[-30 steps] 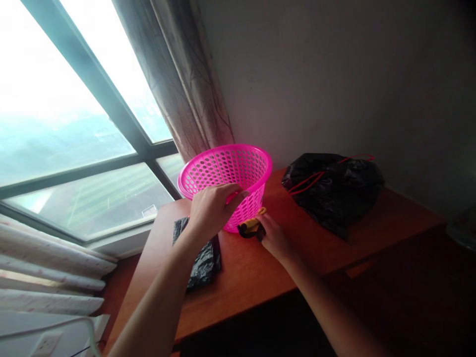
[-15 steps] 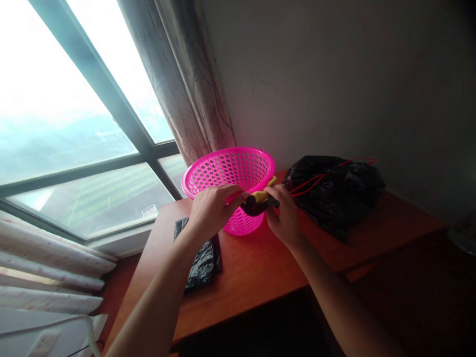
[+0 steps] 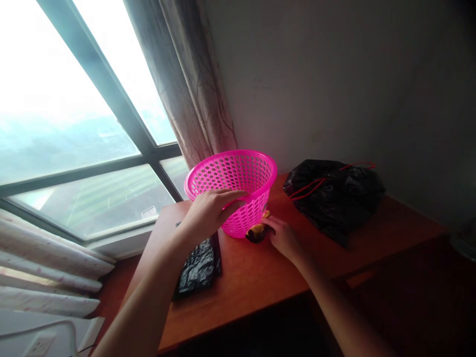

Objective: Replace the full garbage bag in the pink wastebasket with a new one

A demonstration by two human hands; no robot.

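Note:
A small yellow-and-black object (image 3: 256, 232) is pinched in the fingers of my right hand (image 3: 282, 237), low beside the front right of a pink plastic basket (image 3: 245, 215). What kind of thing it is, I cannot make out. My left hand (image 3: 213, 208) is open, its fingers stretched across the front of the basket near the rim, thumb apart, holding nothing. The basket has round holes and stands upright on the wooden table (image 3: 253, 277). Below my left wrist lies a folded black plastic bag (image 3: 201, 265), partly hidden by the forearm.
On the right of the table rests a crumpled black plastic bag (image 3: 334, 198) with red drawstrings. A curtain (image 3: 197, 89) and a window (image 3: 92, 114) are behind and to the left. A power socket (image 3: 40, 344) sits at the lower left. The table's front edge drops into shadow.
My right hand has moved down with the yellow-and-black object, from the basket rim to near its base. My left hand has let go of the object and stayed near the rim.

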